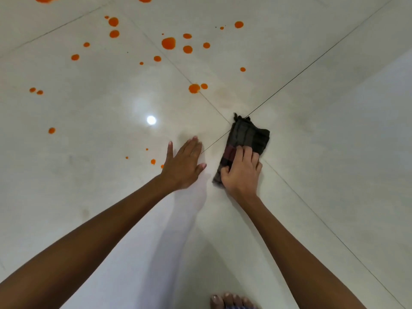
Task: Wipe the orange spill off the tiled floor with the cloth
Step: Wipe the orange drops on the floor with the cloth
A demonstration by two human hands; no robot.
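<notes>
Orange drops of the spill [168, 43] lie scattered over the glossy white tiled floor [334, 108], mostly far and to the left, with one larger blob [194, 88] beside a grout line. A dark, folded checked cloth [247, 137] lies flat on the floor where the grout lines cross. My right hand [242, 172] presses down on the cloth's near end, fingers curled over it. My left hand [185, 163] rests flat on the bare tile just left of the cloth, fingers spread, holding nothing. A few small orange drops [153, 161] sit by its wrist.
A faint yellowish smear [225, 97] marks the tile just beyond the cloth. A ceiling light reflects as a bright spot [151, 120] on the floor. Toes of a foot [231, 301] show at the bottom edge.
</notes>
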